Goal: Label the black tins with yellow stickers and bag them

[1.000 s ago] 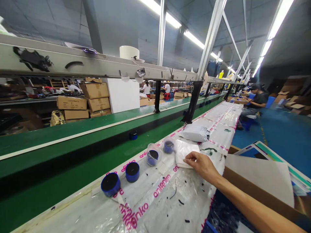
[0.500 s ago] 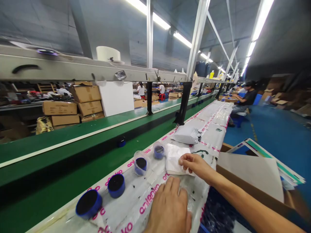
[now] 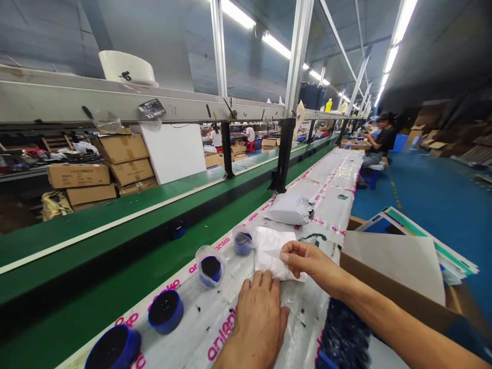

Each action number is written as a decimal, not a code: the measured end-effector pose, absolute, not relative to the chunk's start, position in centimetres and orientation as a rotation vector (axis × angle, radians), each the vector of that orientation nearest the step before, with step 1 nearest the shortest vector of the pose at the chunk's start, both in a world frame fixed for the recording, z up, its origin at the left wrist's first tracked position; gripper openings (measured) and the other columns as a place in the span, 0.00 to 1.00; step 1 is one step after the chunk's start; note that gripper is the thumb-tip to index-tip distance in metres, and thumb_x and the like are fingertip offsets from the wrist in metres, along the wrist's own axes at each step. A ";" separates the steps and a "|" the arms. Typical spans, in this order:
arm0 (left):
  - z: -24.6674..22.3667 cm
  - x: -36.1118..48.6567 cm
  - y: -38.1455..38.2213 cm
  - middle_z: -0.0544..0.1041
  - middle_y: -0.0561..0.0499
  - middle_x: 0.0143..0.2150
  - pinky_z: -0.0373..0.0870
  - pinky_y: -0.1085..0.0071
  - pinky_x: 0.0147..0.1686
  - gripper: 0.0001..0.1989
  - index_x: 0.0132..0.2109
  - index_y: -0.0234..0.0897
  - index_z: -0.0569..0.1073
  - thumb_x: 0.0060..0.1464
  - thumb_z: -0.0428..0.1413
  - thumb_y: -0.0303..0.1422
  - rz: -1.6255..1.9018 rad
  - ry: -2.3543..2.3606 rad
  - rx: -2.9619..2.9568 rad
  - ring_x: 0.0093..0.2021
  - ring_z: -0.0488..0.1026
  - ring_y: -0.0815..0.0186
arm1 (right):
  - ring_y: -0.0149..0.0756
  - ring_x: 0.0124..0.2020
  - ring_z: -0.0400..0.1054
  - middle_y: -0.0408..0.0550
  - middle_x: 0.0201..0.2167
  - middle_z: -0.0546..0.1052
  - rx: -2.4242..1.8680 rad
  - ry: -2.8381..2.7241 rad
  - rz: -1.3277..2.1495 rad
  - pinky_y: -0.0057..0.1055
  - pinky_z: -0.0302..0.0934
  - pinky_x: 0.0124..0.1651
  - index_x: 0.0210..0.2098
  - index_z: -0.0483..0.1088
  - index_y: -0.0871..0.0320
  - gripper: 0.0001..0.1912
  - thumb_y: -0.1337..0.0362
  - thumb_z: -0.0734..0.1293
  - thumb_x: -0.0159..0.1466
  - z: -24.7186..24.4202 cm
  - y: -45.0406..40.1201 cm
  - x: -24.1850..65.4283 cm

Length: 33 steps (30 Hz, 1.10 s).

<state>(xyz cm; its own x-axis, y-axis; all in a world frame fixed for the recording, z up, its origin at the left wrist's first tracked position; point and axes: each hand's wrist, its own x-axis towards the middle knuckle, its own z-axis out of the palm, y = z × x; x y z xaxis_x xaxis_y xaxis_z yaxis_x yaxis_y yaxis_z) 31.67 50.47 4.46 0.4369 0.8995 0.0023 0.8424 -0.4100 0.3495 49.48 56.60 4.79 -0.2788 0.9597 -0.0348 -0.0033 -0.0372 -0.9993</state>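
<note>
Of my 2 hands, my right hand (image 3: 309,262) is nearer, clamped by thumb and fingers on the right edge of a white plastic bag (image 3: 271,253). My left hand (image 3: 261,323) lies open on the worktop (image 3: 330,205), the bag just ahead of its fingertips.

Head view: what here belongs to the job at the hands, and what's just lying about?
Job:
right hand, pinching the white poly bag
left hand
clear-wrapped blue cylinders
bare blue cylinders
grey mailer

Lying about:
cardboard box
stacked cartons
seated co-worker
</note>
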 end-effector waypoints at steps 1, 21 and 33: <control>4.6 31.7 50.5 0.70 0.41 0.64 0.64 0.45 0.63 0.24 0.63 0.35 0.69 0.61 0.53 0.33 0.301 1.506 2.379 0.64 0.65 0.47 | 0.27 0.22 0.59 0.39 0.22 0.69 -1.033 -1.364 1.485 0.25 0.55 0.27 0.32 0.70 0.60 0.26 0.46 0.79 0.52 5.1 56.4 49.6; 10.2 22.5 44.5 0.77 0.50 0.32 0.67 0.71 0.34 0.18 0.36 0.35 0.72 0.48 0.66 0.45 1.298 1.248 1.170 0.32 0.71 0.67 | 0.30 0.27 0.67 0.40 0.27 0.73 -0.571 -1.388 1.819 0.26 0.62 0.31 0.33 0.69 0.58 0.19 0.55 0.80 0.55 9.0 51.9 37.0; 9.3 14.0 30.5 0.75 0.52 0.24 0.71 0.73 0.27 0.22 0.32 0.35 0.67 0.40 0.69 0.43 1.823 1.292 0.618 0.23 0.73 0.69 | 0.36 0.25 0.67 0.44 0.25 0.71 -0.344 -2.241 1.587 0.28 0.62 0.26 0.34 0.66 0.53 0.18 0.48 0.74 0.60 8.3 47.3 25.1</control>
